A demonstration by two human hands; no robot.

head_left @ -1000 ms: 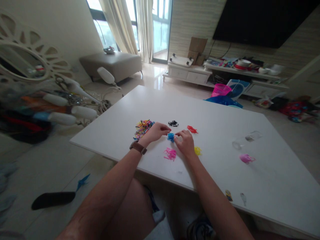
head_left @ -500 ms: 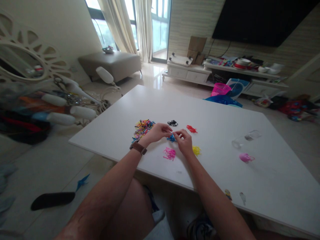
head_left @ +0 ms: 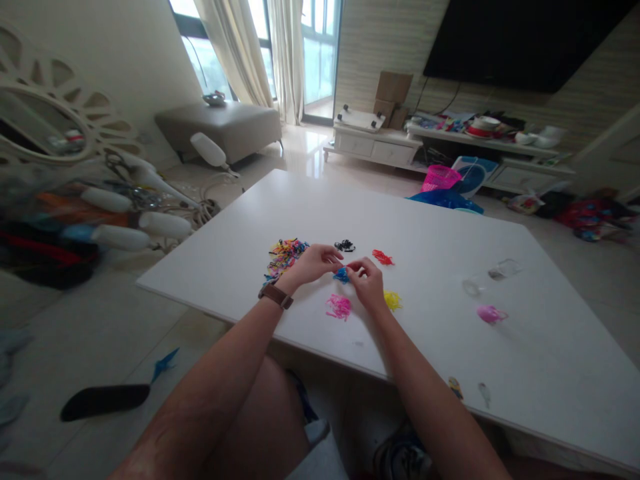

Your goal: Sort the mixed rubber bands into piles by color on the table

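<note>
I find the blue pile (head_left: 341, 275) on the white table (head_left: 340, 207), just below the fingertips and between the two hands. It is a low, loose heap whose strands run in several directions, so I cannot give it one long axis; its visible part looks slightly wider from side to side than from front to back.

My left hand (head_left: 317, 262) reaches in from the left, its fingers curled and pointing right toward the other hand, with thumb and forefinger near each other. My right hand (head_left: 369, 280) has its fingers bent, forefinger and thumb drawn close together at the heap's right edge. From here I cannot tell whether either pinch has a strand in it.

The heap is a bright, saturated blue made of small thin pieces, partly covered by the fingers. Around it I see the black pile (head_left: 345, 246) behind, the red pile (head_left: 383, 257) slanting down to the right, the yellow pile (head_left: 393, 301) beside the right wrist, the pink pile (head_left: 339, 307) nearer me, and the mixed-colour pile (head_left: 286, 257) left.
</note>
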